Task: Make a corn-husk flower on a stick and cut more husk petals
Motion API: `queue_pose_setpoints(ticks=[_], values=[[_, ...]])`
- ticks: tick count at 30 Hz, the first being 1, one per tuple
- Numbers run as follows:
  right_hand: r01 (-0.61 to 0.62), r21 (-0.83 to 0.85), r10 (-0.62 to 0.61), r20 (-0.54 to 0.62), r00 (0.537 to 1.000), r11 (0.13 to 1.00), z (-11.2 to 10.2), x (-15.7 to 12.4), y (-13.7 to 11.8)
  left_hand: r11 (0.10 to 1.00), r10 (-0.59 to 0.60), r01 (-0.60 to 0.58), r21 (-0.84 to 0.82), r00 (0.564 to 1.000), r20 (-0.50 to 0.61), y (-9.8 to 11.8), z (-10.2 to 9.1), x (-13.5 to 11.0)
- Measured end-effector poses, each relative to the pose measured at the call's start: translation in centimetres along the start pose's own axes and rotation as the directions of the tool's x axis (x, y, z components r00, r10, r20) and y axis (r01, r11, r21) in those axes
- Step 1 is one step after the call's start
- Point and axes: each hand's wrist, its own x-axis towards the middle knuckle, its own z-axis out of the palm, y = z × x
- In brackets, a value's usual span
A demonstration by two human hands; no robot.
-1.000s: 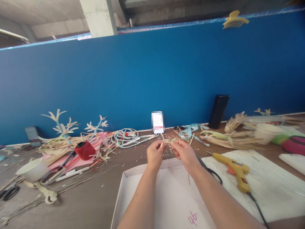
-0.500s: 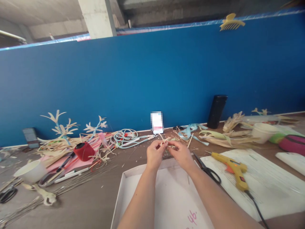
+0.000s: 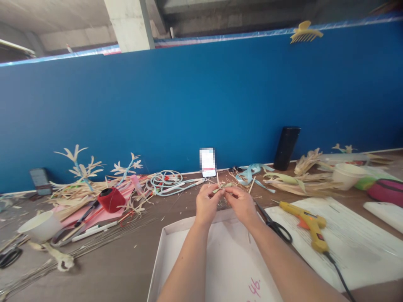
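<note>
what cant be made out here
In the head view:
Thin pale-green strip: pinched part hidden by left hand and right hand.
White-screened phone: display pixelated.
Black cord of yellow glue gun: cut off by bottom edge.
White flat sheet: marks too faint to read.

Left hand [image 3: 208, 206] and right hand [image 3: 243, 206] close together — fingers [image 3: 232, 191] bent, pinching — both bare forearms [image 3: 189, 258] stretched forward.

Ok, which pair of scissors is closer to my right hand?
The scissors just left of the yellow glue gun, close by your right hand. The other pair lies at the far left, near a white cup.
</note>
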Motion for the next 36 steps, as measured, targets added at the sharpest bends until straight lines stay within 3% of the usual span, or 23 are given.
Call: queue_pose_setpoints(ticks=[16, 23, 27, 32, 36], values=[[-0.104, 0.023, 0.105, -0.027, 0.994, 0.994, -0.1, 0.17, 0.06, 0.976, 0.205, -0.206, 0.077, 0.979, 0.02, 0.17, 0.22, -0.61], [-0.1, 0.049, 0.101, -0.027, 0.995, 0.994, -0.07, 0.15, 0.27, 0.987, 0.144, -0.144, 0.069, 0.989, -0.007, 0.09, 0.2, -0.46], [-0.122, 0.11, 0.125, -0.022, 0.992, 0.986, -0.14, 0.3, 0.61, 0.997, 0.074, -0.074, 0.013, 0.997, 0.035, 0.13, 0.02, -0.47], [-0.104, 0.11, 0.099, 0.053, 0.994, 0.988, -0.09, 0.27, 0.49, 0.997, -0.018, 0.021, -0.081, 0.999, 0.037, -0.15, -0.27, -0.2], [-0.054, 0.063, 0.049, 0.066, 0.997, 0.997, 0.03, 0.13, 0.24, 0.997, 0.006, -0.006, -0.073, 1.0, 0.003, -0.64, -0.35, 0.08]])
